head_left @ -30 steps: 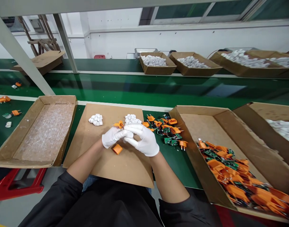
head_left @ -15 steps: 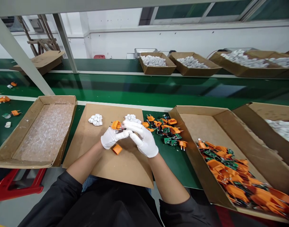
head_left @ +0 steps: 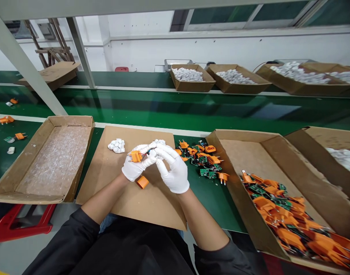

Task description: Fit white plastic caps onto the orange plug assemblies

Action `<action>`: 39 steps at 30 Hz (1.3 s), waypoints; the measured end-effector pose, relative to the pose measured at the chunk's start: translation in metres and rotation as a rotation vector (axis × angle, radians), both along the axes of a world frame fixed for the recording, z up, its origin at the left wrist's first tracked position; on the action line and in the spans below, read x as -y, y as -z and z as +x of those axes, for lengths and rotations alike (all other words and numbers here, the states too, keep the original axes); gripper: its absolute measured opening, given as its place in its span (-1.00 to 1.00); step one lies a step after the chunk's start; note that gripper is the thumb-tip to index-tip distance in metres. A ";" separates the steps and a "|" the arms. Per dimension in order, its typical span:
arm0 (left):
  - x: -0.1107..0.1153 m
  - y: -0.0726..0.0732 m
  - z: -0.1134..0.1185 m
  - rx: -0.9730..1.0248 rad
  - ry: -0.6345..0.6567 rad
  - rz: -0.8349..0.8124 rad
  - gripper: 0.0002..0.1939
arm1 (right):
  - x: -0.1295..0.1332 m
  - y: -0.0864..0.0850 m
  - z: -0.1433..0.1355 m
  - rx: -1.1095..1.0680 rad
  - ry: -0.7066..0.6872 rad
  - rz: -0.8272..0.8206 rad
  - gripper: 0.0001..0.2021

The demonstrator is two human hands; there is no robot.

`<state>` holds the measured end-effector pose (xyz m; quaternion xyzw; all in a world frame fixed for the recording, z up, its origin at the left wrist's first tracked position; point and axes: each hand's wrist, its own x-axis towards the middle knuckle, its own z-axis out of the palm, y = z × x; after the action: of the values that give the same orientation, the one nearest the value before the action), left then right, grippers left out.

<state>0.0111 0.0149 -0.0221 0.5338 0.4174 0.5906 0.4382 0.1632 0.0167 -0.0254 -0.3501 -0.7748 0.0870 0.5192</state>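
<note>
In my gloved left hand (head_left: pixel 132 170) is an orange plug (head_left: pixel 136 156), its pins pointing left and thin wires running right from it. The fingers are closed around the wired end. My gloved right hand (head_left: pixel 174 172) meets the left at the wires, thumb and fingers bent in; what lies between its fingertips is mostly hidden. Just below the left hand, an orange plug shell (head_left: pixel 142 182) rests on the cardboard sheet (head_left: pixel 152 208). One small pile of white pieces (head_left: pixel 116 145) sits up and left of my hands, and another white pile (head_left: pixel 160 141) is partly covered behind them.
Orange plugs with green circuit boards (head_left: pixel 205 156) lie heaped on the green bench, right of the cardboard. A carton (head_left: pixel 243 143) further right holds many more. On the left stands a shallow cardboard tray (head_left: pixel 53 156). Boxes of white pieces (head_left: pixel 189 75) line the back shelf.
The orange plug has turned and come slightly lower and left, showing its pins now. My left fingers have shifted over the wires, and the right hand has drawn slightly down.
</note>
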 end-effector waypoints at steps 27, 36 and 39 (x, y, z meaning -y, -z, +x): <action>-0.004 -0.004 -0.013 0.010 0.508 -0.222 -0.60 | -0.013 -0.004 0.011 0.145 -0.184 0.007 -0.73; -0.004 -0.010 -0.006 0.053 0.422 -0.361 -0.57 | -0.013 -0.005 0.004 0.172 -0.159 0.080 -0.78; -0.003 -0.010 -0.006 0.154 0.501 -0.404 -0.56 | -0.013 -0.005 0.004 0.168 -0.137 0.065 -0.78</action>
<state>0.0054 0.0181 -0.0121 0.4758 0.3478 0.4083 0.6971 0.1669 0.0293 -0.0204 -0.2855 -0.8402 0.0675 0.4561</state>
